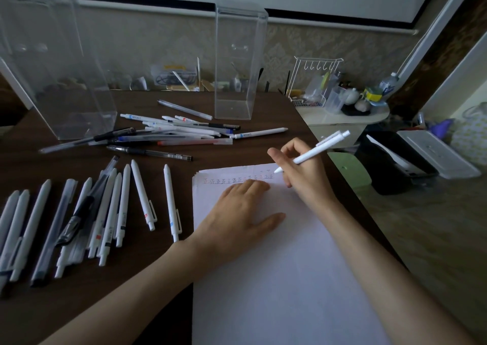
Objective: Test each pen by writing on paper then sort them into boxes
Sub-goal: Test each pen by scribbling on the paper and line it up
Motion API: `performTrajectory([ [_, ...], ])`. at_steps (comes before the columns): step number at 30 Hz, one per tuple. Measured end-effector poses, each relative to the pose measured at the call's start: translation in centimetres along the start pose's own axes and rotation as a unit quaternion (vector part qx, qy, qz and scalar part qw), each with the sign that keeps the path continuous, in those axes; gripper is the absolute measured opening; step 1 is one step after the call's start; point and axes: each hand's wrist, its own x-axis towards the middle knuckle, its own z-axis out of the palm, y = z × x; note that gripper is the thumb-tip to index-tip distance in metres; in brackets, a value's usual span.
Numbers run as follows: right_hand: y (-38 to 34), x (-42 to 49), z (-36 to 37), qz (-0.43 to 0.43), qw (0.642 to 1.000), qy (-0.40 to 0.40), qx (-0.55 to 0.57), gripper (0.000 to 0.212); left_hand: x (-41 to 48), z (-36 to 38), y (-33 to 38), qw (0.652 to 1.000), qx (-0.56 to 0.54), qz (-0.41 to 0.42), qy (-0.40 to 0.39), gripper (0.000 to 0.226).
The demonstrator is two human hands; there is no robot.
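A white sheet of paper lies on the dark table, with a row of written marks along its top edge. My left hand presses flat on the paper just below that row. My right hand grips a white pen, its tip at the right end of the row. A loose pile of pens lies behind the paper. More pens, mostly white, lie side by side at the left. Two clear plastic boxes stand at the back: one at the left, one in the middle.
The table's right edge runs close past the paper. Beyond it stand a green stool, a black bin and a white side table with a wire rack and cups. Clutter lines the wall behind the boxes.
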Motion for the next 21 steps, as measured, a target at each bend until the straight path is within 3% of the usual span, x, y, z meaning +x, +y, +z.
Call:
performTrajectory([
  [4,0.3,0.0,-0.1,-0.039,0.995,-0.072,-0.048,0.012,-0.1,-0.5,0.0,0.989,-0.138,-0.053,0.012,0.069],
  [7,0.1,-0.1,-0.2,-0.041,0.993,-0.099,-0.058,0.039,-0.1,-0.6,0.0,0.985,-0.169,-0.038,0.026,0.079],
  [9,-0.3,-0.2,-0.3,-0.029,0.993,-0.106,-0.035,0.045,-0.2,-0.8,0.0,0.986,-0.164,-0.011,0.012,0.078],
  [13,-0.7,-0.4,-0.4,-0.013,0.993,-0.12,-0.017,0.035,-0.3,-0.7,0.0,0.996,-0.073,0.038,-0.028,0.073],
  [17,-0.5,-0.4,-0.2,-0.02,0.991,-0.127,-0.022,0.027,-0.3,-0.7,-0.2,0.995,-0.09,0.032,0.002,0.051],
  [21,-0.4,-0.4,-0.4,-0.031,0.988,-0.146,-0.049,0.027,-0.6,-0.5,-0.3,0.997,-0.055,0.05,0.023,0.046],
])
